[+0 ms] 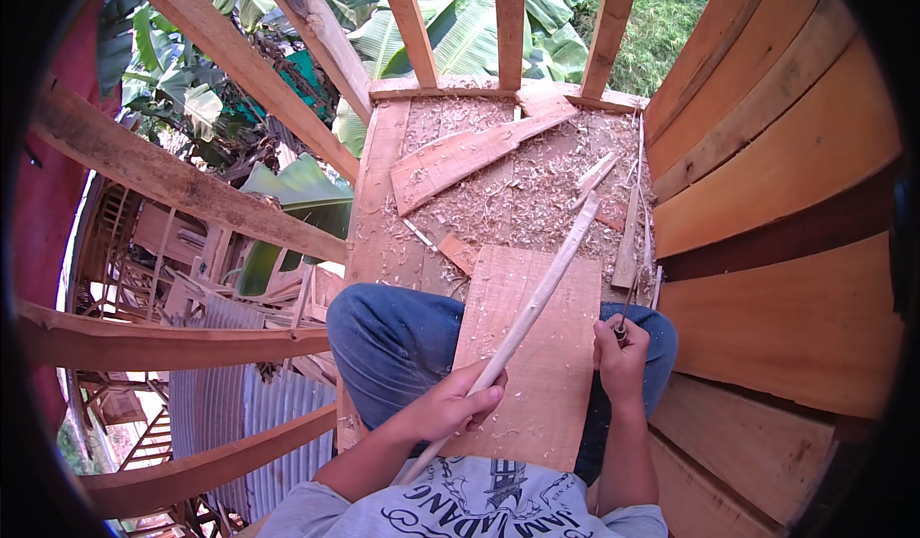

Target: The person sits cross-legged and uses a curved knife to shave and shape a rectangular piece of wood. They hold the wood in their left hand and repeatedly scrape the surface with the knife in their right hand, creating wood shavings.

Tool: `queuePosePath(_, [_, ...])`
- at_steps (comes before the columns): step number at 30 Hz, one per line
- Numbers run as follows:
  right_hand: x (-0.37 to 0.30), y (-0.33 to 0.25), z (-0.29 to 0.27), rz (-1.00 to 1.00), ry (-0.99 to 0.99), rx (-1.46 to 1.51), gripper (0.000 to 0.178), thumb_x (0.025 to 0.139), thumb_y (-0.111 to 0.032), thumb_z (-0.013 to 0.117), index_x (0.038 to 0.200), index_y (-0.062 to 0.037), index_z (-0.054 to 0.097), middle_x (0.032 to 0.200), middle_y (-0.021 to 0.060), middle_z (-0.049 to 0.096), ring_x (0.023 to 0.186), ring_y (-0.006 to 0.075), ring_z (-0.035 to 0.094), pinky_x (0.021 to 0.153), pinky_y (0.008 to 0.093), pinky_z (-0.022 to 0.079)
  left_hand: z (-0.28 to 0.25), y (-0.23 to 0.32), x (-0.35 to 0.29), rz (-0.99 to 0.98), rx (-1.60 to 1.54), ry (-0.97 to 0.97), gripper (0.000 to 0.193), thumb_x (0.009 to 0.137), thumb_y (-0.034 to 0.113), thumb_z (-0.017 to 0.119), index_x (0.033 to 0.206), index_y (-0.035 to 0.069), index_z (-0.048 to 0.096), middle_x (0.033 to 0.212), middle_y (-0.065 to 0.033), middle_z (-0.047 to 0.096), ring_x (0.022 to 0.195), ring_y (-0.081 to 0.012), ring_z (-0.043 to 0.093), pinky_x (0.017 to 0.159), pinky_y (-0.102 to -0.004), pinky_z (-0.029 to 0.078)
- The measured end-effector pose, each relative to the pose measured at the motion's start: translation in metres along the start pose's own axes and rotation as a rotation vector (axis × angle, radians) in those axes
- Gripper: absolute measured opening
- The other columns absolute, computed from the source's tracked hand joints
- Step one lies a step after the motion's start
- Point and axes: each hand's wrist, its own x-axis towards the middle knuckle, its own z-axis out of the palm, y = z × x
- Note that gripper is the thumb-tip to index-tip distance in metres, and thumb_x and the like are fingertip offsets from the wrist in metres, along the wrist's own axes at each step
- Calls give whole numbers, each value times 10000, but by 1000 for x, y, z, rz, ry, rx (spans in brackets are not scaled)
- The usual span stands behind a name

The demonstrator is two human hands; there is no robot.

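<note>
My left hand [458, 402] is wrapped round a long pale wooden stick [548, 287], which slants from my belly up to the right. Under the stick, a flat rectangular wooden board [537, 375] lies across my lap, with a few shavings on it. At the board's right edge, by my knee, my right hand [623, 354] grips a thin-bladed knife [621, 329]. Its handle is dark and its narrow blade points upward, away from me. The blade is apart from the stick.
Curly wood shavings [479, 193] cover the plank floor ahead, around a large angled wood offcut [460, 162] and narrow strips [628, 241]. Plank walling [776, 318] stands close on my right. Spaced wooden rails [172, 335] run along the left, above a corrugated metal sheet [287, 423].
</note>
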Motion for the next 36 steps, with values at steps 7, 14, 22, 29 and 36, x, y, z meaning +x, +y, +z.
queuePosePath(7, [-4,14,6,61,-11,79,250,885,-122,528,650,-54,478,501,-5,448,371,62,393,345,214,299,6,4,12,-113,269,-28,314,973,271,391,1161,30,458,657,3,431,593,-94,447,579,-263,400])
queuePosePath(14, [8,6,0,88,88,219,195,879,-129,562,739,2,593,578,-4,512,392,43,435,356,197,310,4,6,19,-112,391,2,331,964,309,395,1109,27,492,670,-16,457,638,-121,481,609,-284,413])
queuePosePath(22, [51,2,-6,120,85,110,188,876,-124,563,965,12,658,583,-12,535,382,43,425,346,211,313,1,3,9,67,581,-4,311,942,303,447,896,-1,499,780,-128,505,748,-242,509,726,-359,418])
queuePosePath(29, [115,28,-4,64,164,-270,270,860,-227,580,946,12,672,540,-13,488,441,74,428,409,286,327,11,0,-6,106,642,20,361,945,340,418,952,-8,516,822,-127,509,797,-246,517,745,-355,416])
queuePosePath(36, [128,81,-12,138,64,-306,292,813,-263,614,847,25,646,625,33,561,533,108,497,482,290,388,17,-5,-46,100,621,17,376,959,372,408,935,5,487,799,-170,517,778,-296,527,727,-386,412])
